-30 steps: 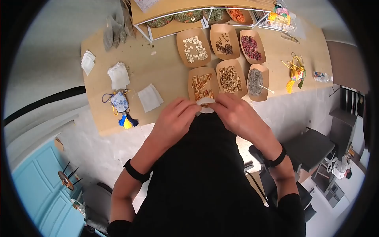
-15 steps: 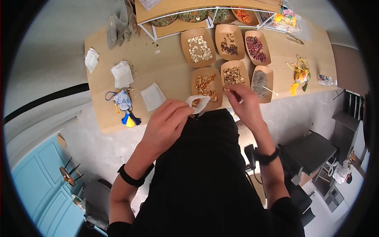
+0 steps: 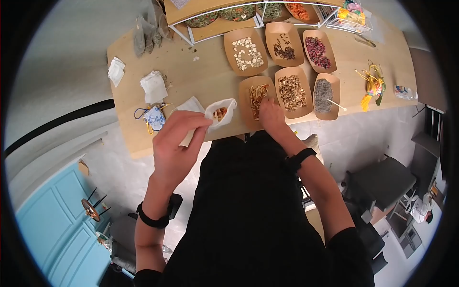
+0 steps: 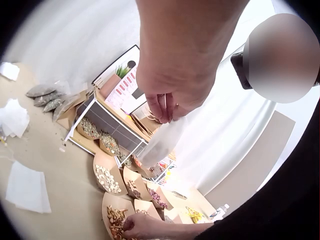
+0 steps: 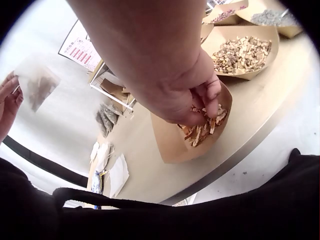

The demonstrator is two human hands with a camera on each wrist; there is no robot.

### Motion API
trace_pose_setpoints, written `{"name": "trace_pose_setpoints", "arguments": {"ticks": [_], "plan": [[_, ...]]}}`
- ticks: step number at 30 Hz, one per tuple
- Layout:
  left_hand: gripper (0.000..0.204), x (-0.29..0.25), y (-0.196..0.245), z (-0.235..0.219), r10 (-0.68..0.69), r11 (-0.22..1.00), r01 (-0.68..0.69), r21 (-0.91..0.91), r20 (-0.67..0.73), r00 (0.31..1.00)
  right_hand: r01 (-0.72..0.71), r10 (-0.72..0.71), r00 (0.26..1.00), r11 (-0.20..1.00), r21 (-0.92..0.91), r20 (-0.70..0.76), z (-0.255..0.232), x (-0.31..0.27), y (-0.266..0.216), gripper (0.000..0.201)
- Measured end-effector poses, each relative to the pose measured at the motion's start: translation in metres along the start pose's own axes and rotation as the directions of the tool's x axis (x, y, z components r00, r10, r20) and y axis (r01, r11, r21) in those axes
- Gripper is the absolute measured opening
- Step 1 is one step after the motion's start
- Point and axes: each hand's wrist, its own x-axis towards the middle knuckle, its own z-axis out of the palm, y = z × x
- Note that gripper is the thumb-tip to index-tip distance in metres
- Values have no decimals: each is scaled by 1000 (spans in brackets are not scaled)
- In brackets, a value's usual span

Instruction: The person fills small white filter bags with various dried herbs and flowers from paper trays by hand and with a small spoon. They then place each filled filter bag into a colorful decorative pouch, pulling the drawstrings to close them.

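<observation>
My left hand (image 3: 174, 138) pinches the rim of a small white cloth pouch (image 3: 229, 115), which hangs open-mouthed over the table's front edge with brownish-orange dried strips inside. In the left wrist view the pouch (image 4: 161, 142) dangles from thumb and fingertips. My right hand (image 3: 272, 116) reaches into the near left paper tray (image 3: 245, 109). Its curled fingers and thumb pinch among the dried strips (image 5: 200, 132); the fingertips are partly hidden there. Beside it stands a tray of chopped tan pieces (image 3: 292, 93).
More paper trays hold pale slices (image 3: 247, 53), dark pieces (image 3: 285, 50), dried rosebuds (image 3: 318, 51) and greyish bits (image 3: 323, 93) with a white stick. White pouches (image 3: 153, 87), a blue-and-white sachet (image 3: 155, 118) and a yellow tasselled sachet (image 3: 374, 87) lie around. A rack (image 3: 205, 36) stands behind.
Both hands were together at the pouch's mouth. The right hand let go, moved right, then came down into the strips tray. The left hand carried the pouch left, mouth now opened wider.
</observation>
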Motion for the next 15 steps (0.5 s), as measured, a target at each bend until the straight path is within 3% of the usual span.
{"name": "trace_pose_setpoints", "arguments": {"ticks": [5, 7, 8, 10, 11, 13, 15], "plan": [[17, 9, -2, -4, 2, 1000, -2, 18, 11, 1000, -7, 10, 999, 996, 86, -39, -2, -1, 10, 18], [17, 11, -5, 0, 16, 1000, -16, 14, 14, 1000, 64, 0, 983, 936, 347, -183, -10, -5, 15, 16], [17, 12, -6, 3, 28, 999, -28, 18, 27, 999, 64, 1, 983, 936, 345, -184, -14, -5, 18, 16], [17, 12, -11, 11, 38, 999, -39, 21, 39, 999, -2, 87, 992, 726, 687, -89, -25, -8, 22, 17], [17, 11, -15, 15, 42, 999, -43, 21, 55, 998, -1, 86, 992, 727, 686, -89, -26, -8, 25, 17], [16, 10, -21, 24, 47, 999, -48, 17, 68, 997, -104, 130, 991, 509, 854, 43, -30, -9, 31, 20], [14, 7, -26, 32, 47, 999, -49, 14, 119, 992, -105, 126, 991, 478, 872, 50, -35, -13, 37, 21]]}}
